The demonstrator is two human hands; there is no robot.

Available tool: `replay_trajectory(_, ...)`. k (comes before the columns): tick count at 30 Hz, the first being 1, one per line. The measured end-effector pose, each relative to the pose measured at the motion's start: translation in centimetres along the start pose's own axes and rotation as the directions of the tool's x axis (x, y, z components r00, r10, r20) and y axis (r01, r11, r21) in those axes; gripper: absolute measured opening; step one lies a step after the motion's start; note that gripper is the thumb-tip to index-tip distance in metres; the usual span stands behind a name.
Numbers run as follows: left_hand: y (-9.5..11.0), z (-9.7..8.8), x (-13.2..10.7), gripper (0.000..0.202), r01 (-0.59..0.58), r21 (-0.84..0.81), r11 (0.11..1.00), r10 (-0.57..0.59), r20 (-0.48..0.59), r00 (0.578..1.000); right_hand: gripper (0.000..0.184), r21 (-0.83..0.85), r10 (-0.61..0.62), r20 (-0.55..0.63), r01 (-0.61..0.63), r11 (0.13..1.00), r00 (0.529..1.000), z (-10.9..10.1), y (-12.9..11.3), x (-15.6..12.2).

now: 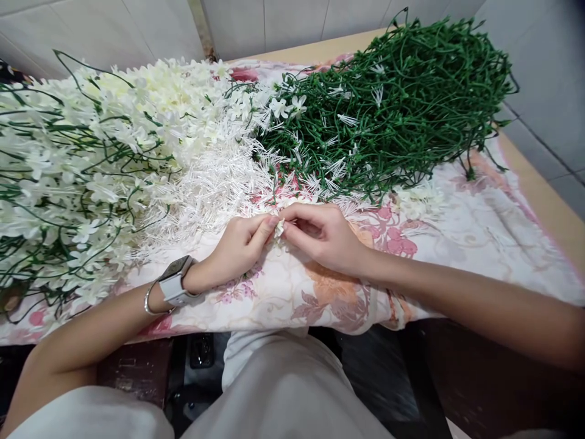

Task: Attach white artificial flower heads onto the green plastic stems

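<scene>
A small white artificial flower [279, 229] is pinched between my two hands, just above the cloth. The thumb and fingers of my left hand [238, 245] close on its left side. From the right, my right hand [329, 236] grips it between thumb and index finger. My fingertips hide part of the flower. Right behind my hands lies a heap of thin white stamen pieces [214, 177]. Beyond my right hand is a big pile of green plastic stems [411, 103], with some white pieces scattered over it.
At the left, white flowers on green stems [86, 164] are heaped high. A few pale blossoms [420, 201] lie to the right, in front of the green pile. A floral cloth [475, 238] covers the wooden table [548, 210], which stands against a tiled wall [292, 27].
</scene>
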State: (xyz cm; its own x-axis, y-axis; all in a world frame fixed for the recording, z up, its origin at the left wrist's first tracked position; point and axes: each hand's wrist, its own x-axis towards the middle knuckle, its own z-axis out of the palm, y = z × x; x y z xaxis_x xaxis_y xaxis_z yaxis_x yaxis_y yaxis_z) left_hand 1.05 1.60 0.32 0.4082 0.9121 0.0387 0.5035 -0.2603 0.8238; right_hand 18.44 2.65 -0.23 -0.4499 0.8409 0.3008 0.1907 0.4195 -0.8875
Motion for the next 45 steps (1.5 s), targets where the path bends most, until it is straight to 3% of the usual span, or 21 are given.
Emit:
replay_trajectory(7, -0.3, -0.1, -0.2, 0.042, -0.061, 0.020, 0.998, 0.060, 0.047, 0.997, 0.010, 0.047, 0.057, 0.082, -0.061, 0.997, 0.995, -0.1, -0.1, 0.0)
replay_trajectory(10, -0.2, -0.2, -0.2, 0.046, 0.046, -0.169, 0.984, -0.034, 0.072, 0.997, 0.010, 0.153, 0.095, 0.142, -0.117, 0.981, 0.985, -0.4, -0.3, 0.4)
replay_trajectory(13, 0.1, -0.3, -0.2, 0.048, 0.148, -0.373, 0.916, -0.112, 0.117, 0.987, 0.009, 0.234, 0.135, 0.132, -0.164, 0.958, 0.982, -0.7, -0.2, 0.6)
replay_trajectory(22, 0.2, -0.3, -0.2, 0.040, 0.094, -0.370, 0.924, -0.090, 0.028, 0.996, 0.007, 0.301, 0.137, 0.089, -0.158, 0.941, 0.987, -0.7, 0.2, 0.7)
replay_trajectory(26, 0.1, -0.2, 0.0, 0.038, 0.048, -0.438, 0.898, -0.117, -0.133, 0.984, 0.005, 0.289, 0.104, -0.052, -0.085, 0.954, 0.993, -1.1, -0.1, 0.9)
replay_trajectory(28, -0.1, -0.2, 0.1, 0.037, 0.014, -0.469, 0.883, -0.151, -0.258, 0.954, 0.007, 0.212, 0.062, -0.081, -0.044, 0.976, 0.995, -1.4, -0.3, 0.9)
replay_trajectory(29, -0.2, -0.2, 0.2, 0.037, -0.004, -0.485, 0.874, -0.165, -0.305, 0.938, 0.010, 0.142, 0.029, -0.035, -0.023, 0.990, 0.999, -1.6, -0.4, 0.9)
replay_trajectory(32, -0.4, -0.1, 0.4, 0.037, -0.083, -0.544, 0.835, -0.160, -0.384, 0.909, 0.021, -0.147, -0.087, 0.227, 0.123, 0.981, 0.970, -2.0, -0.6, 0.7)
replay_trajectory(35, -0.5, -0.1, 0.5, 0.037, -0.140, -0.559, 0.818, -0.145, -0.435, 0.889, 0.030, -0.420, -0.147, 0.452, 0.355, 0.835, 0.880, -1.9, -0.7, 0.4)
replay_trajectory(37, -0.5, -0.1, 0.5, 0.038, -0.129, -0.554, 0.822, -0.157, -0.439, 0.885, 0.027, -0.553, -0.106, 0.529, 0.437, 0.709, 0.842, -1.8, -0.7, 0.3)
replay_trajectory(40, -0.4, -0.1, 0.4, 0.039, -0.102, -0.542, 0.834, -0.164, -0.421, 0.892, 0.015, -0.682, -0.049, 0.490, 0.418, 0.599, 0.870, -1.9, -0.4, 0.6)
replay_trajectory(45, -0.2, -0.2, 0.3, 0.040, -0.089, -0.516, 0.852, -0.155, -0.411, 0.898, 0.013, -0.825, -0.036, 0.277, 0.257, 0.503, 0.960, -2.9, 0.3, 1.1)
